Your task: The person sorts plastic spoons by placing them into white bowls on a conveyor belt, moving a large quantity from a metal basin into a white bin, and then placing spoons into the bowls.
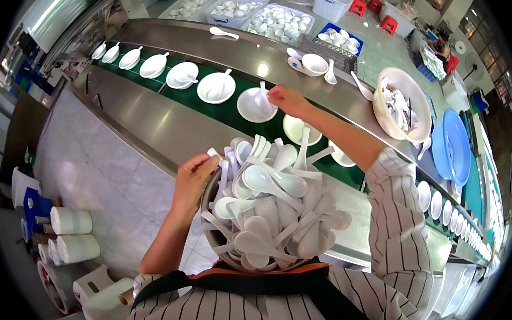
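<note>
My right hand (290, 100) reaches over the green conveyor belt with its fingers closed at a white spoon (263, 100). That spoon stands in a white bowl (248, 106); the exact grip is small in view. Close to my body is a round tub (208, 230) heaped with white spoons (266, 181). At the tub's left rim my left hand (195, 175) pinches the end of another white spoon (213, 154). Left along the belt, several bowls (216, 88) each have a spoon in them. To the right, a bowl (301, 129) is partly hidden under my right forearm.
Beyond the belt, a steel ledge (187, 33) carries a loose spoon (224, 33), a small bowl (315, 64) and a cream basin (401, 133) of spoons. A blue basin (451, 148) stands farther right. Crates (238, 21) of white ware sit on the floor behind.
</note>
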Action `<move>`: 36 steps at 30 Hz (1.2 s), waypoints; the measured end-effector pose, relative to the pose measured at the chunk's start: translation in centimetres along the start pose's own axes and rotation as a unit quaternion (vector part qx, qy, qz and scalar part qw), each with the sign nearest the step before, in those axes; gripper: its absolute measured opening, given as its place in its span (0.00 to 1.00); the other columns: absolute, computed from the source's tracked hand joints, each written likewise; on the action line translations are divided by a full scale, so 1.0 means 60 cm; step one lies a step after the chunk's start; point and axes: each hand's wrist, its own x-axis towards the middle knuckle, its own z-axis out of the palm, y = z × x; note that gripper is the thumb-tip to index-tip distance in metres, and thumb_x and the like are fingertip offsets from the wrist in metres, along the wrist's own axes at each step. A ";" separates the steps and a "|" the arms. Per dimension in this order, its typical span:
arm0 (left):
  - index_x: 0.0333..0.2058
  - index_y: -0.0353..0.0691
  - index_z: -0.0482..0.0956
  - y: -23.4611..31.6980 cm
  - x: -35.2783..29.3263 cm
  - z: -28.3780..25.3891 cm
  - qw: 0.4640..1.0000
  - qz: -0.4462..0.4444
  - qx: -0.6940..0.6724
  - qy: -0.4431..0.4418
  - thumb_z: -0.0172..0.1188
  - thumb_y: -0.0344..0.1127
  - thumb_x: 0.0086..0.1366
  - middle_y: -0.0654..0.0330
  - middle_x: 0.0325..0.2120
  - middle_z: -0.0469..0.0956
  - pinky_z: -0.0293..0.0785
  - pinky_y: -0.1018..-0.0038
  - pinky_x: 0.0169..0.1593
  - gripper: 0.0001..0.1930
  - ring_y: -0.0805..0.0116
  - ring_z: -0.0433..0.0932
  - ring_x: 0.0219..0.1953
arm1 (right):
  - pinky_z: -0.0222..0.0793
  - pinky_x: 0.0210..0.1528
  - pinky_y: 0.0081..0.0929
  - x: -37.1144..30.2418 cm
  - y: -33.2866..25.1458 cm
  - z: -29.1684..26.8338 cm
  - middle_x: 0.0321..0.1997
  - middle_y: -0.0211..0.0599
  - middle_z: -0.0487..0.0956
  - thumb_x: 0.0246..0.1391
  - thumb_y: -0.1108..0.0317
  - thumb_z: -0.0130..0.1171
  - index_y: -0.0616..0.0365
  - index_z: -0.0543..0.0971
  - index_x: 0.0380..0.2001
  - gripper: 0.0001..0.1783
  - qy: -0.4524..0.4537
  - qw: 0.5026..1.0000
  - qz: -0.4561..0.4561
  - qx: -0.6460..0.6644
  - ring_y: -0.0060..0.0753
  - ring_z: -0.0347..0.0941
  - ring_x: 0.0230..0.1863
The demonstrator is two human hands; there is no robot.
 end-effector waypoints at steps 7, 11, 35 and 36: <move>0.27 0.36 0.73 0.075 0.063 0.019 0.984 0.174 0.046 0.002 0.49 0.33 0.63 0.63 0.23 0.74 0.62 0.85 0.22 0.09 0.82 0.66 0.20 | 0.71 0.36 0.22 -0.233 -0.101 -0.093 0.41 0.34 0.75 0.56 0.48 0.45 0.48 0.66 0.53 0.25 -0.181 0.972 0.044 0.140 0.24 0.73 0.37; 0.29 0.37 0.71 0.104 0.196 0.063 0.968 0.175 0.106 -0.145 0.48 0.36 0.63 0.61 0.23 0.74 0.60 0.83 0.20 0.09 0.79 0.67 0.18 | 0.67 0.26 0.16 -0.277 -0.143 -0.080 0.28 0.27 0.77 0.49 0.62 0.59 0.52 0.75 0.41 0.15 -0.064 0.987 0.074 0.127 0.15 0.69 0.29; 0.27 0.37 0.75 0.066 0.121 0.085 0.902 0.050 0.281 -0.325 0.62 0.32 0.52 0.68 0.22 0.74 0.64 0.84 0.31 0.07 0.82 0.70 0.26 | 0.73 0.22 0.21 -0.175 0.009 -0.136 0.23 0.41 0.78 0.40 0.70 0.62 0.65 0.75 0.36 0.17 0.192 0.975 0.111 0.006 0.27 0.75 0.19; 0.29 0.37 0.74 0.090 0.104 0.090 0.907 0.032 0.274 -0.319 0.61 0.31 0.53 0.66 0.23 0.75 0.64 0.84 0.31 0.06 0.81 0.71 0.26 | 0.73 0.22 0.22 -0.180 0.006 -0.142 0.23 0.43 0.78 0.39 0.71 0.62 0.66 0.75 0.37 0.18 0.234 0.968 0.080 -0.043 0.27 0.75 0.18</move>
